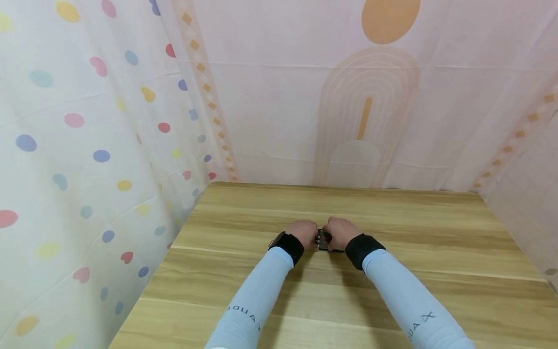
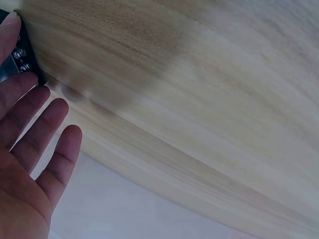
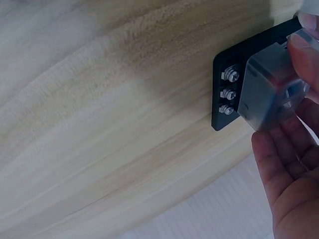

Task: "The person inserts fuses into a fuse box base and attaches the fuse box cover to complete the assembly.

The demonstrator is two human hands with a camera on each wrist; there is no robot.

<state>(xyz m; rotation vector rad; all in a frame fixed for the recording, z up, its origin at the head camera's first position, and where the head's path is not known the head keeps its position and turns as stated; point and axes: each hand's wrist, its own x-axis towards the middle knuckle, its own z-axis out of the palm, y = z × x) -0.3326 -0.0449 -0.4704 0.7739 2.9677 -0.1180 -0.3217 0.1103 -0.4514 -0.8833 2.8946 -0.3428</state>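
Note:
Both hands meet at a small black terminal block (image 1: 323,240) with a clear cover, near the middle of the wooden table. My left hand (image 1: 303,233) pinches the block's left end; in the left wrist view, the thumb and index finger lie either side of its edge (image 2: 26,56), with the other fingers extended. My right hand (image 1: 342,232) grips the translucent cover (image 3: 266,74) between thumb and fingers. Metal screws (image 3: 229,93) line one end of the black base (image 3: 218,92). The cover sits on or against the base; its far side is hidden by the right hand.
The wooden table (image 1: 244,203) extends around the hands, its far edge close to a pale patterned curtain (image 1: 270,121). A dotted white curtain (image 1: 87,160) hangs along the left side. Black bands (image 1: 363,249) circle both wrists.

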